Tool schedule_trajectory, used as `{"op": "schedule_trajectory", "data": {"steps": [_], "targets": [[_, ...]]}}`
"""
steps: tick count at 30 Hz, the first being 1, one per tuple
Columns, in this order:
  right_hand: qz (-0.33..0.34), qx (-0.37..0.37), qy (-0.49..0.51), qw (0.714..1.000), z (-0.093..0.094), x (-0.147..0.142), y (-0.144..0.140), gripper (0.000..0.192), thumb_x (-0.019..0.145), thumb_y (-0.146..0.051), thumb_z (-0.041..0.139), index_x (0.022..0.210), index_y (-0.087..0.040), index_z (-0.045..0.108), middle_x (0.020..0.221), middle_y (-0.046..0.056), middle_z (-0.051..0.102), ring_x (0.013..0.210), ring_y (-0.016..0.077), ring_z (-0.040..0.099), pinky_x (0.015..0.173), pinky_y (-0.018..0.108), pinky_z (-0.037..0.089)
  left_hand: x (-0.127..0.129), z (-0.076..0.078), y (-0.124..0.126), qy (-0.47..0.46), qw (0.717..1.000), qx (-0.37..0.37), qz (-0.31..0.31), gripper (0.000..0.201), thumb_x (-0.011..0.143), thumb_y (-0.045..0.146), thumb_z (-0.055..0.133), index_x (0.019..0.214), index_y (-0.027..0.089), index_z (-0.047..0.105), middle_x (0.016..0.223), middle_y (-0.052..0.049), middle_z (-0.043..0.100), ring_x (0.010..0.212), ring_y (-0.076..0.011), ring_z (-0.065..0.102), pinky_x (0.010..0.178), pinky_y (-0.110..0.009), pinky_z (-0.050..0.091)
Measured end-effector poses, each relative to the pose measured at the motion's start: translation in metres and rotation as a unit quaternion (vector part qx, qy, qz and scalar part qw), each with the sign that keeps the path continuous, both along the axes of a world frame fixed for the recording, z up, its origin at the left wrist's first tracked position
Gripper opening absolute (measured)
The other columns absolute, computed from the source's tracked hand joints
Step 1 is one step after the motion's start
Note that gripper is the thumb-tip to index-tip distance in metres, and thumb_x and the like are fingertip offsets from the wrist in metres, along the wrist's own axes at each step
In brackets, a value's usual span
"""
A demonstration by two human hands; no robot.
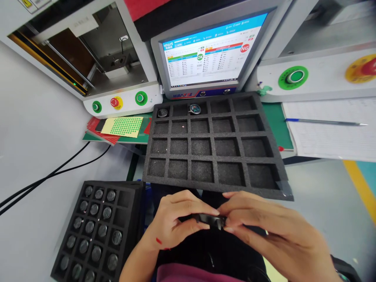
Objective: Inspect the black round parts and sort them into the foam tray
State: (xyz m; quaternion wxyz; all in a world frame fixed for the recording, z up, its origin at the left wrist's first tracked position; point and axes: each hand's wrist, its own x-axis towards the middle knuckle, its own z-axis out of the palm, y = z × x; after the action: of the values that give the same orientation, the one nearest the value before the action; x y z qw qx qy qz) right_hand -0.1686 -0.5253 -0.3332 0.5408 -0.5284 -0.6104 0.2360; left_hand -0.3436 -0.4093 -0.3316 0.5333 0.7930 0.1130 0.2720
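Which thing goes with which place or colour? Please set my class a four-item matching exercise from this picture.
Things:
1. pen
2. dark part
3. dotted sheet
4. NG mark

Places and colours:
A. yellow with green dots
B. a red circle on the screen
C. lying mostly on white paper
D. between the fingers of the left hand and right hand

Pairs: 1-C, 2-D, 3-A, 4-B
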Motion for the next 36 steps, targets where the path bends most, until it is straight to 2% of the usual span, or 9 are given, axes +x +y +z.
{"op": "schedule_trajectory", "data": {"steps": [5, 10, 12, 16, 18, 20, 22, 29, 36], "targets": [[0.041, -0.031, -0.048, 0.998, 0.003, 0.004, 0.002, 0.013, 0.097, -0.016, 0.049, 0.088, -0.022, 0.055, 0.086, 0.003, 0.067, 0.074, 0.0113, 0.067, 0.062, 0.017, 0.055, 0.002, -0.004, -0.004, -0.007, 1.0, 0.007, 0.017, 0.023, 0.095, 0.03, 0.06, 0.111, 0.018, 0.073, 0.087, -0.008, 0.076, 0.076, -0.0164, 0.07, 0.067, -0.023, 0.058], [-0.075, 0.084, -0.07, 0.991, -0.009, -0.012, 0.008, 0.015, 0.091, -0.006, 0.048, 0.091, -0.021, 0.052, 0.085, 0.004, 0.067, 0.081, 0.0149, 0.069, 0.082, 0.031, 0.06, 0.004, -0.01, -0.016, -0.053, 0.995, 0.02, 0.084, 0.025, 0.095, 0.026, 0.061, 0.118, 0.02, 0.069, 0.096, -0.008, 0.076, 0.086, -0.0167, 0.072, 0.076, -0.024, 0.06], [-0.103, 0.11, -0.02, 0.988, -0.014, -0.02, 0.009, 0.014, 0.09, -0.007, 0.052, 0.093, -0.021, 0.052, 0.084, 0.002, 0.067, 0.082, 0.0157, 0.07, 0.084, 0.034, 0.061, 0.004, -0.011, -0.019, -0.06, 0.993, 0.023, 0.096, 0.026, 0.096, 0.025, 0.059, 0.12, 0.02, 0.068, 0.099, -0.008, 0.075, 0.09, -0.0172, 0.073, 0.078, -0.025, 0.061], [-0.153, 0.088, 0.114, 0.978, -0.017, -0.027, 0.008, 0.033, 0.087, -0.009, 0.066, 0.114, -0.023, 0.053, 0.089, 0.003, 0.067, 0.074, 0.0154, 0.07, 0.068, 0.028, 0.062, 0.003, -0.011, -0.017, -0.07, 0.992, 0.035, 0.098, 0.026, 0.096, 0.024, 0.059, 0.12, 0.02, 0.067, 0.098, -0.009, 0.075, 0.089, -0.0187, 0.074, 0.075, -0.026, 0.062], [-0.133, 0.08, 0.059, 0.986, -0.014, -0.025, 0.008, 0.025, 0.088, -0.009, 0.064, 0.11, -0.02, 0.06, 0.088, 0.005, 0.068, 0.072, 0.015, 0.069, 0.064, 0.026, 0.061, 0.001, -0.012, -0.015, -0.073, 0.992, 0.036, 0.093, 0.026, 0.096, 0.024, 0.06, 0.12, 0.02, 0.068, 0.098, -0.01, 0.075, 0.088, -0.0188, 0.073, 0.075, -0.026, 0.061], [-0.112, 0.091, -0.014, 0.989, -0.008, -0.021, 0.009, 0.013, 0.089, -0.006, 0.061, 0.095, -0.018, 0.064, 0.084, 0.005, 0.069, 0.074, 0.0152, 0.069, 0.064, 0.024, 0.06, 0.0, -0.013, -0.013, -0.071, 0.993, 0.031, 0.088, 0.025, 0.095, 0.023, 0.06, 0.119, 0.02, 0.068, 0.099, -0.009, 0.075, 0.088, -0.0184, 0.073, 0.075, -0.026, 0.061], [-0.116, 0.112, -0.041, 0.986, -0.003, -0.018, 0.011, 0.014, 0.089, -0.004, 0.06, 0.089, -0.017, 0.064, 0.082, 0.005, 0.069, 0.075, 0.0149, 0.07, 0.066, 0.024, 0.06, 0.0, -0.015, -0.013, -0.066, 0.994, 0.026, 0.087, 0.025, 0.095, 0.021, 0.06, 0.118, 0.02, 0.068, 0.099, -0.009, 0.075, 0.088, -0.0177, 0.072, 0.076, -0.026, 0.06], [-0.2, 0.132, -0.13, 0.962, 0.0, -0.025, 0.01, 0.013, 0.09, -0.006, 0.057, 0.088, -0.017, 0.063, 0.08, 0.005, 0.071, 0.075, 0.0159, 0.072, 0.076, 0.027, 0.063, 0.004, -0.014, -0.017, -0.065, 0.988, 0.047, 0.128, 0.021, 0.094, 0.021, 0.061, 0.114, 0.018, 0.069, 0.096, -0.008, 0.076, 0.086, -0.0172, 0.07, 0.075, -0.026, 0.059], [-0.26, 0.161, -0.144, 0.941, -0.003, -0.038, 0.015, 0.016, 0.086, -0.001, 0.054, 0.088, -0.015, 0.061, 0.081, 0.007, 0.07, 0.078, 0.0148, 0.071, 0.087, 0.03, 0.061, 0.01, -0.007, -0.027, -0.082, 0.959, 0.157, 0.222, 0.028, 0.09, 0.008, 0.057, 0.115, 0.016, 0.068, 0.098, -0.007, 0.075, 0.087, -0.0171, 0.071, 0.076, -0.025, 0.06]]}}
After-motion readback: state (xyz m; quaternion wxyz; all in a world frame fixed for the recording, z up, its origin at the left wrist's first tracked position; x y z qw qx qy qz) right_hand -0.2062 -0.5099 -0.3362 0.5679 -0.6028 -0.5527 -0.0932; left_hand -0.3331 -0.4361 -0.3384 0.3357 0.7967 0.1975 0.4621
